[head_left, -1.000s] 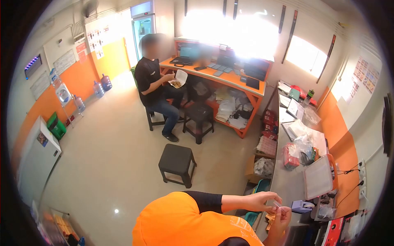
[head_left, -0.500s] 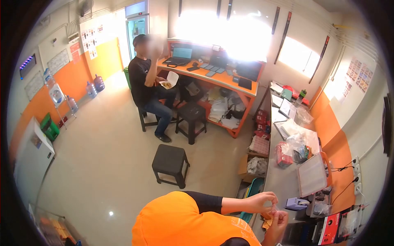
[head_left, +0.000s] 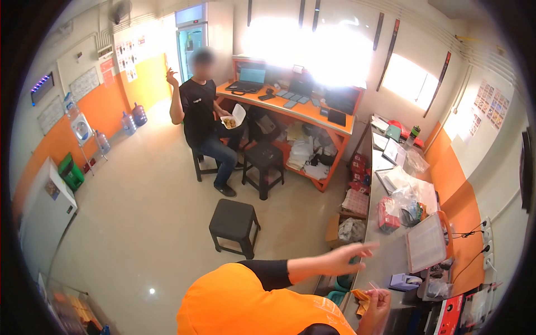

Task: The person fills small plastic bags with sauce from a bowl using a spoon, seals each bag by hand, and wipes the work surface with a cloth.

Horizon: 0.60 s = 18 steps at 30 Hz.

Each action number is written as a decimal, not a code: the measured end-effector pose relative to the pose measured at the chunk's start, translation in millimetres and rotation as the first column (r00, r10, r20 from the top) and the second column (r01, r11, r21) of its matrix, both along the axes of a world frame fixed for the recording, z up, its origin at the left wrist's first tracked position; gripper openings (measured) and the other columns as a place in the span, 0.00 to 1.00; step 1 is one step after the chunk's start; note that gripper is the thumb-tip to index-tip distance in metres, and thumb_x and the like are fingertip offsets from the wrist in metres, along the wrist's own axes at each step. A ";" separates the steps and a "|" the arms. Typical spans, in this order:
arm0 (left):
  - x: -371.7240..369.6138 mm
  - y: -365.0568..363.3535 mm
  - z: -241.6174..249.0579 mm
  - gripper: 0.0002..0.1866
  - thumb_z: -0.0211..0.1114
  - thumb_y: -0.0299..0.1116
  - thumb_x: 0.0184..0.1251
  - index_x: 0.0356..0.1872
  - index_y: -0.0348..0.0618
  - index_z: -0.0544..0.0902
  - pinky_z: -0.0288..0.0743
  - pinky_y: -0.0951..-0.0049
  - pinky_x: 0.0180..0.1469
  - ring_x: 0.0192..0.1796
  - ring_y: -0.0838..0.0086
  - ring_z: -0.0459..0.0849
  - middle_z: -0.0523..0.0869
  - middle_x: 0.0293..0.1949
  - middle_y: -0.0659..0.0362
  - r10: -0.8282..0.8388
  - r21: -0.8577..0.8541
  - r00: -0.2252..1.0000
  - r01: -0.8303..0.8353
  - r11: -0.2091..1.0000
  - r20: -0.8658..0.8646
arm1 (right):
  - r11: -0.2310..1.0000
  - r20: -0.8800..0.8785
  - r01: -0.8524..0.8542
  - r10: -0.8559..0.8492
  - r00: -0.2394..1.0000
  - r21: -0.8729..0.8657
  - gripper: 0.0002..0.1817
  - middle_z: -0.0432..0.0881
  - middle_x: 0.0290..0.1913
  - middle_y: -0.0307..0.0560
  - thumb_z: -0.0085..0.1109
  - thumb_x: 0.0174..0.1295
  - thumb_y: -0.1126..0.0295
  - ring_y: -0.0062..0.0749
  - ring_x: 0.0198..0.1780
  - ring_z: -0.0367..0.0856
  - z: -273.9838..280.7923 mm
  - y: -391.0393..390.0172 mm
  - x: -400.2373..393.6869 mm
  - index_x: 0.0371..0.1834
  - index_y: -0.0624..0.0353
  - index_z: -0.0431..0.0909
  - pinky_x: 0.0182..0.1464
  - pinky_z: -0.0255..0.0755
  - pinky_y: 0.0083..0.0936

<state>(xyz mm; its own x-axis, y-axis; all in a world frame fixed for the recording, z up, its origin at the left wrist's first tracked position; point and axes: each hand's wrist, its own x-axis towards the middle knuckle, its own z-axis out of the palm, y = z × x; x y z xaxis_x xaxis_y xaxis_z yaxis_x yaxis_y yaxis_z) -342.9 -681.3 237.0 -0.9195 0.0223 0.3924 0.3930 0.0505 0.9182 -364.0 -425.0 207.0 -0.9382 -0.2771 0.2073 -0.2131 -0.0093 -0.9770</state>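
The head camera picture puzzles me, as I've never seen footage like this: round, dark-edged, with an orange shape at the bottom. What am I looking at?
The camera sits on a person's head with a fisheye lens, hence the round, dark edge. The orange shape is their own shirt. Their left hand reaches out open over a grey counter. Their right hand pinches a small thin strip, too small to identify, above some orange packets. The counter holds plastic bags and a clear lidded box. Across the room another person sits holding a food container.

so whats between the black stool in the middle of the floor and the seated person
In the head view, bare floor lies between the black stool and the seated person; a second stool stands off to the side.
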 end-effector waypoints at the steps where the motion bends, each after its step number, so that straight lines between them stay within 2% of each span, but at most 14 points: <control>1: 5.8 -18.9 17.9 0.31 0.66 0.20 0.68 0.72 0.51 0.73 0.70 0.64 0.70 0.63 0.64 0.79 0.81 0.57 0.55 0.052 0.063 0.998 -0.054 0.997 0.032 | 0.999 0.012 -0.013 0.013 1.000 -0.034 0.05 0.85 0.37 0.43 0.58 0.75 0.70 0.22 0.36 0.81 -15.1 6.7 -9.0 0.46 0.58 0.74 0.43 0.75 0.20; 2: 5.6 -45.9 28.0 0.19 0.66 0.21 0.69 0.58 0.47 0.77 0.70 0.63 0.69 0.62 0.63 0.79 0.81 0.55 0.55 0.187 0.022 0.969 -0.186 0.982 -0.164 | 0.997 0.024 -0.025 0.027 0.999 -0.068 0.04 0.84 0.37 0.43 0.58 0.74 0.73 0.24 0.40 0.83 -23.4 10.4 -14.3 0.45 0.59 0.72 0.50 0.78 0.23; 3: 5.4 -72.9 38.1 0.06 0.66 0.22 0.70 0.44 0.43 0.81 0.70 0.62 0.67 0.60 0.62 0.79 0.82 0.52 0.55 0.328 0.002 0.879 -0.349 0.937 -0.345 | 0.999 0.009 0.001 -0.001 1.000 0.035 0.05 0.85 0.36 0.43 0.58 0.75 0.70 0.21 0.34 0.79 -14.0 10.2 -10.5 0.45 0.58 0.75 0.41 0.73 0.21; 4: 13.9 -113.5 42.7 0.02 0.63 0.27 0.73 0.42 0.43 0.81 0.73 0.64 0.62 0.57 0.63 0.80 0.82 0.51 0.54 0.435 0.036 0.761 -0.478 0.877 -0.481 | 0.990 -0.005 0.027 -0.027 1.000 0.136 0.06 0.85 0.35 0.42 0.59 0.75 0.67 0.19 0.28 0.75 2.7 10.9 -2.3 0.45 0.57 0.77 0.32 0.68 0.19; 5: 61.8 -138.1 103.8 0.06 0.58 0.32 0.78 0.46 0.42 0.80 0.74 0.67 0.59 0.56 0.65 0.80 0.82 0.53 0.55 0.559 -0.194 0.568 -0.785 0.589 -0.604 | 0.970 -0.020 0.055 -0.052 0.998 0.237 0.08 0.85 0.34 0.41 0.59 0.75 0.64 0.16 0.22 0.71 10.7 11.7 3.3 0.45 0.56 0.79 0.23 0.62 0.17; 6: 90.7 -163.1 130.2 0.10 0.59 0.32 0.78 0.53 0.46 0.69 0.75 0.66 0.61 0.57 0.63 0.80 0.80 0.57 0.54 0.687 -0.051 0.339 -0.914 0.403 -0.643 | 0.948 -0.066 0.076 -0.059 0.996 0.309 0.07 0.85 0.34 0.40 0.59 0.76 0.64 0.16 0.22 0.70 0.6 22.2 0.6 0.45 0.55 0.79 0.22 0.62 0.17; 7: 126.5 -182.8 154.9 0.20 0.60 0.32 0.78 0.60 0.50 0.58 0.76 0.64 0.63 0.58 0.62 0.81 0.78 0.60 0.53 0.751 0.206 0.011 -0.959 0.195 -0.660 | 0.926 -0.118 0.103 -0.064 0.991 0.363 0.07 0.85 0.34 0.40 0.58 0.76 0.64 0.15 0.21 0.69 -17.0 35.6 -9.1 0.45 0.55 0.79 0.21 0.61 0.17; 8: 167.3 -188.1 181.2 0.31 0.61 0.32 0.78 0.67 0.54 0.47 0.76 0.63 0.64 0.60 0.61 0.81 0.76 0.63 0.52 0.707 0.459 -0.345 -0.888 -0.033 -0.617 | 0.904 -0.175 0.134 -0.067 0.982 0.405 0.07 0.85 0.33 0.40 0.58 0.76 0.63 0.14 0.20 0.68 -28.5 35.2 -18.5 0.45 0.54 0.79 0.21 0.60 0.17; 9: 203.5 -177.7 205.7 0.42 0.62 0.33 0.78 0.75 0.58 0.36 0.77 0.61 0.66 0.61 0.60 0.81 0.74 0.67 0.51 0.568 0.672 -0.661 -0.702 -0.237 -0.490 | 0.923 -0.168 0.133 -0.075 0.983 0.362 0.07 0.85 0.33 0.40 0.57 0.76 0.64 0.15 0.21 0.69 -27.2 29.3 -19.4 0.45 0.54 0.79 0.21 0.60 0.17; 10: 233.2 -162.1 222.1 0.53 0.62 0.33 0.78 0.82 0.62 0.25 0.78 0.60 0.68 0.62 0.59 0.82 0.73 0.70 0.50 0.403 0.774 -0.824 -0.538 -0.334 -0.398 | 0.936 -0.156 0.128 -0.081 0.985 0.328 0.07 0.85 0.33 0.40 0.57 0.76 0.64 0.15 0.21 0.69 -21.6 28.1 -16.4 0.45 0.54 0.79 0.22 0.61 0.17; 11: 249.2 -155.4 225.1 0.54 0.63 0.31 0.77 0.82 0.65 0.25 0.77 0.59 0.69 0.63 0.57 0.82 0.71 0.71 0.48 0.323 0.753 -0.800 -0.592 -0.288 -0.505 | 0.946 -0.141 0.121 -0.081 0.987 0.300 0.07 0.85 0.33 0.40 0.56 0.77 0.64 0.15 0.21 0.69 -16.6 26.4 -13.3 0.45 0.54 0.80 0.22 0.61 0.16; 12: 265.2 -148.8 228.1 0.55 0.63 0.30 0.76 0.81 0.68 0.24 0.77 0.57 0.69 0.63 0.55 0.82 0.70 0.73 0.47 0.239 0.720 -0.759 -0.650 -0.241 -0.606 | 0.966 -0.071 0.099 -0.084 0.994 0.240 0.05 0.84 0.34 0.40 0.56 0.77 0.66 0.18 0.26 0.72 -11.2 21.3 -10.4 0.44 0.55 0.78 0.30 0.65 0.18; 15: 250.1 -142.9 222.7 0.54 0.63 0.33 0.77 0.82 0.71 0.26 0.77 0.58 0.68 0.63 0.55 0.82 0.70 0.73 0.46 0.234 0.584 -0.664 -0.741 -0.332 -0.710 | 0.997 0.126 0.053 -0.060 0.990 0.058 0.03 0.81 0.36 0.42 0.54 0.77 0.74 0.24 0.41 0.81 8.5 3.2 -8.0 0.43 0.58 0.72 0.53 0.76 0.23; 18: 234.1 -145.3 207.3 0.42 0.62 0.32 0.74 0.82 0.45 0.47 0.75 0.60 0.66 0.64 0.57 0.79 0.67 0.74 0.48 0.397 0.552 -0.591 -0.804 -0.221 -0.702 | 0.997 0.076 0.000 0.006 0.997 -0.071 0.03 0.81 0.35 0.42 0.54 0.76 0.74 0.24 0.40 0.82 -20.7 5.7 -25.2 0.42 0.58 0.72 0.52 0.78 0.23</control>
